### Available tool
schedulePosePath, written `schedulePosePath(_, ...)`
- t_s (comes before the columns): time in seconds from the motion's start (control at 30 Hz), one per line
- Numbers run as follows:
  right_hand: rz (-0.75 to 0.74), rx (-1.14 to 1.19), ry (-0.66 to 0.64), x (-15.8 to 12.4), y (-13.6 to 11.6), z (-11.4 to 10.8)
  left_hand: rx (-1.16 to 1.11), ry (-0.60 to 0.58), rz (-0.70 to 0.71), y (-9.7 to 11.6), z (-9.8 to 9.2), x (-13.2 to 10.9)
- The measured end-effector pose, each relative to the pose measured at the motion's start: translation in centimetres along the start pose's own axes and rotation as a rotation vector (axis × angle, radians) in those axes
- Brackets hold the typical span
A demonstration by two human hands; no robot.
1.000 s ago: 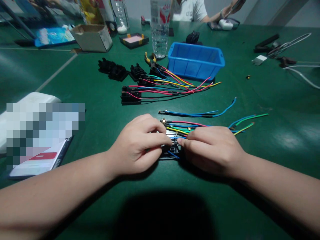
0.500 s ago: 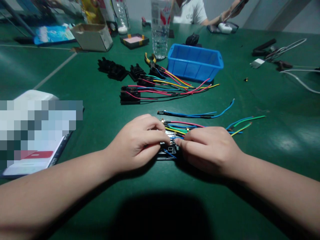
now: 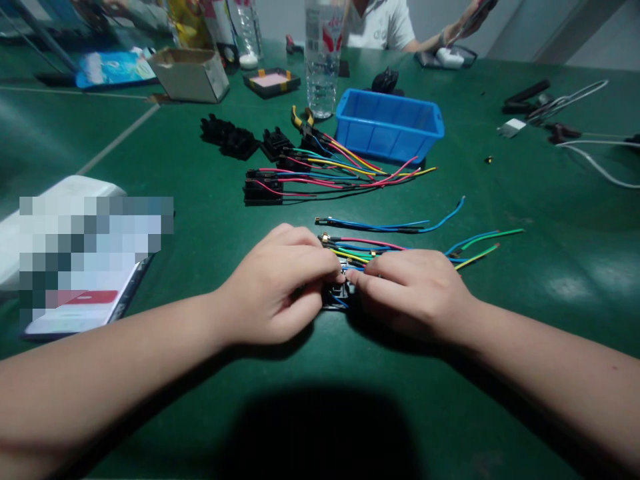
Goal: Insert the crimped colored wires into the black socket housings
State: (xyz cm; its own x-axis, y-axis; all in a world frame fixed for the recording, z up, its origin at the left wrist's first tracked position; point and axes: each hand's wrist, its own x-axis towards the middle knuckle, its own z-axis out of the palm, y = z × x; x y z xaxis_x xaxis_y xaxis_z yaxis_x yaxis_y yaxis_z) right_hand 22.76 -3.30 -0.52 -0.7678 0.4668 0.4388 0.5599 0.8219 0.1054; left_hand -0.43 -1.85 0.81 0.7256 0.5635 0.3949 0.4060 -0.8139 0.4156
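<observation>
Head feed, my notes: left hand [image 3: 280, 283] and right hand [image 3: 417, 290] nearly meet, fingertips at black plastic socket [image 3: 339, 293] lying between them on green counter [image 3: 555, 267]. Fingers curled; contact hidden, I cannot tell whether either is clamped. Multicoloured wire bundle [image 3: 367, 243] lies just far of socket, partly behind right hand. Blue wires [image 3: 375, 224] farther, apart from bundle. Wired black sockets [image 3: 263, 191] farther left. Blue bin [image 3: 390, 130] at far side, water bottle [image 3: 321, 87] just left of it. Phone [image 3: 90, 313] at near left.
</observation>
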Motion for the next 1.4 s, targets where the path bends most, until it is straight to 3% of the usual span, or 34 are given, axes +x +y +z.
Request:
schedulePosePath(0.27, 0.004, -0.019, 0.030, -0.1, -0.1, 0.0, -0.020, -0.034, 0.046, -0.2, -0.1, 0.1)
schedulePosePath(0.43, 0.002, 0.017, 0.028, -0.2, 0.0, 0.0, -0.063, 0.085, 0.125, -1.3, 0.3, -0.2)
schedulePosePath(0.53, 0.007, 0.024, 0.033, -0.3, 0.0, 0.0, -0.095, 0.189, 0.079, -1.4, 0.2, -0.2)
schedulePosePath(0.67, -0.016, 0.050, 0.009, 0.0, 0.1, -0.1, -0.048, 0.209, 0.093, -1.1, -0.2, -0.4)
schedulePosePath(0.77, -0.016, 0.042, -0.025, 0.2, 0.1, -0.3, -0.022, 0.265, 0.023, -0.9, -0.2, -0.7)
schedulePosePath(0.97, -0.024, -0.030, -0.030, 0.5, -0.1, -0.5, -0.020, 0.061, 0.089, -0.8, 0.1, -0.6)
schedulePosePath(1.2, -0.051, 0.042, -0.013, 0.7, -0.1, -0.6, -0.004, -0.066, 0.093, 0.2, 0.0, 0.1)
schedulePosePath(1.4, -0.077, 0.033, 0.027, 0.7, -0.1, -0.7, 0.022, -0.034, 0.212, 0.3, 0.3, -0.4)
